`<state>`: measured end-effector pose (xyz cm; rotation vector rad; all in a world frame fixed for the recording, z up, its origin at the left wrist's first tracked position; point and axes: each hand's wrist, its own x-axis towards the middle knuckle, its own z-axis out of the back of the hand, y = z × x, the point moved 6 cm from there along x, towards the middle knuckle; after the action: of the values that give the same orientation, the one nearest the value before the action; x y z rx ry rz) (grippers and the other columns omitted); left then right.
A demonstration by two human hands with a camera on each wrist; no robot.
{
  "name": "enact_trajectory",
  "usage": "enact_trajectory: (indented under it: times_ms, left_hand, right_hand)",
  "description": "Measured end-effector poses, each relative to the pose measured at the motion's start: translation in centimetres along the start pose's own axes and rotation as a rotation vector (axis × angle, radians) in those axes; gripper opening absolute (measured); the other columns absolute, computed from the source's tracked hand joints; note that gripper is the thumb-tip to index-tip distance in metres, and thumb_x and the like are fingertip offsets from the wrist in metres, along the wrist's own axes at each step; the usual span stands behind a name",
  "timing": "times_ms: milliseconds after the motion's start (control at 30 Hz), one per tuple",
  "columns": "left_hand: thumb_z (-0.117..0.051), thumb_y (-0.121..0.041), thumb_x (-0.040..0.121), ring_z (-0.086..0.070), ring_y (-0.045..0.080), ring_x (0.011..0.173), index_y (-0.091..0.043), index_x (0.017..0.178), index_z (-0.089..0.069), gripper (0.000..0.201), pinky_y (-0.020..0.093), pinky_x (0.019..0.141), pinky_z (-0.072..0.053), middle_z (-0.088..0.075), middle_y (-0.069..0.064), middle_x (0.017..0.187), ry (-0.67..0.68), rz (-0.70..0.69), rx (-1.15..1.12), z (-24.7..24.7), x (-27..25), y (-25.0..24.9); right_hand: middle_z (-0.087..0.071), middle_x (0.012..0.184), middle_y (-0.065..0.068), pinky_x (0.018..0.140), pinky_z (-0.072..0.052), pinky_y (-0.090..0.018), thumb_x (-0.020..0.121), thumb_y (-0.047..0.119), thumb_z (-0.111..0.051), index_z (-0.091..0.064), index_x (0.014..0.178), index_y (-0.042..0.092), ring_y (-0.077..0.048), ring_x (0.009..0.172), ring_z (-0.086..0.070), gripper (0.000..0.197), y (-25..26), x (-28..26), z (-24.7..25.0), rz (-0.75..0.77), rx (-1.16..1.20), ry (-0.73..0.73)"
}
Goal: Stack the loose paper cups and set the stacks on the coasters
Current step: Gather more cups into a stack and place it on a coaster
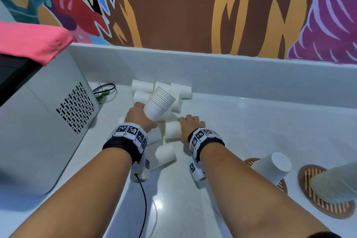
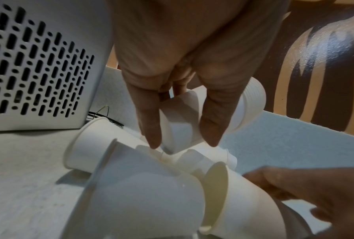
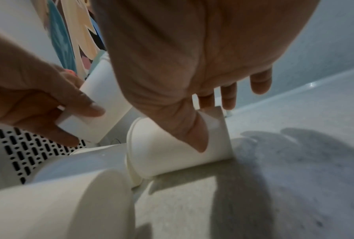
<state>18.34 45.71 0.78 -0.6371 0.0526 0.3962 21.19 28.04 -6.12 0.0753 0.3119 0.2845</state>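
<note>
White paper is nearly all there is to see at the middle of the head view: a heap of loose white paper cups (image 1: 161,91) lies on its sides across the pale speckled counter (image 1: 241,121), running from the back wall down to between the two wrists. The left hand (image 1: 138,115) has its fingers and thumb curled round the base of a nested stack of white paper cups (image 1: 159,103), held tilted with the rims pointing toward the upper right. The right hand (image 1: 190,126) reaches down on a single white paper cup lying on its side (image 1: 172,130); the right wrist view shows the thumb pressed on its wall and the fingertips curled over its base, so it is gripped. At the lower right of the frame, two round brown slatted coasters (image 1: 307,176) each already carry a stack of upturned cups (image 1: 273,166). My reading is that the job is partly done: two stacks are placed, a third is being built in the left hand, and a good dozen or so loose cups remain to be gathered.
</note>
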Motion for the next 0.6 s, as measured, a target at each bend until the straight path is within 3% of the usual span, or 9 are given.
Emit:
enact_trajectory:
  times_ms: [133, 200, 300, 367, 467, 600]
  left_hand:
    - [-0.084, -0.014, 0.064, -0.061, 0.032, 0.097, -0.007, 0.120, -0.050, 0.066, 0.032, 0.071, -0.043, -0.064, 0.014, 0.109, 0.002, -0.009, -0.007, -0.1, 0.3, -0.1]
    - [-0.085, -0.014, 0.063, -0.061, 0.032, 0.098, -0.007, 0.121, -0.049, 0.068, 0.033, 0.072, -0.044, -0.064, 0.014, 0.110, 0.004, -0.013, -0.003, -0.2, 0.4, -0.1]
    - [-0.085, -0.015, 0.063, -0.061, 0.032, 0.099, -0.007, 0.120, -0.049, 0.068, 0.032, 0.072, -0.044, -0.064, 0.014, 0.110, 0.004, -0.017, 0.005, -0.1, 0.4, 0.0]
    - [-0.085, -0.014, 0.064, -0.061, 0.032, 0.100, -0.007, 0.120, -0.050, 0.067, 0.031, 0.073, -0.043, -0.063, 0.014, 0.110, 0.003, -0.018, 0.003, 0.0, 0.5, 0.1]
    - [-0.084, -0.013, 0.065, -0.061, 0.032, 0.099, -0.007, 0.120, -0.050, 0.066, 0.031, 0.072, -0.042, -0.064, 0.014, 0.110, -0.001, -0.019, 0.003, 0.2, 0.5, 0.2]
    - [-0.084, -0.013, 0.065, -0.061, 0.031, 0.097, -0.007, 0.120, -0.050, 0.064, 0.031, 0.070, -0.040, -0.064, 0.014, 0.109, -0.003, -0.026, 0.010, 0.3, 0.5, 0.2]
  right_hand:
    - [-0.030, 0.147, -0.003, 0.108, -0.025, -0.051, 0.076, 0.019, -0.070, -0.018, 0.148, 0.028, -0.030, 0.136, -0.025, 0.090, 1.1, 0.3, 1.2, 0.112, 0.039, -0.006]
    - [-0.028, 0.149, -0.002, 0.109, -0.023, -0.052, 0.076, 0.023, -0.073, -0.016, 0.148, 0.032, -0.029, 0.138, -0.022, 0.092, 2.1, 0.2, 1.2, 0.160, 0.029, 0.007]
    - [-0.038, 0.140, -0.005, 0.103, -0.029, -0.052, 0.078, 0.037, -0.072, -0.017, 0.144, 0.041, -0.033, 0.129, -0.036, 0.085, 2.4, 0.1, 0.4, 0.175, 0.003, 0.004]
    - [-0.040, 0.133, -0.007, 0.098, -0.033, -0.051, 0.078, 0.037, -0.072, -0.015, 0.142, 0.045, -0.034, 0.120, -0.044, 0.085, 1.8, -0.1, 0.1, 0.152, -0.006, -0.002]
    - [-0.035, 0.139, -0.007, 0.098, -0.034, -0.052, 0.075, 0.042, -0.074, -0.006, 0.145, 0.043, -0.034, 0.121, -0.045, 0.098, 1.3, -0.3, 0.2, 0.121, -0.003, -0.034]
    - [-0.037, 0.141, -0.008, 0.098, -0.036, -0.051, 0.080, 0.048, -0.067, -0.010, 0.146, 0.041, -0.034, 0.123, -0.043, 0.088, 2.5, -0.3, 0.9, 0.192, -0.016, -0.045]
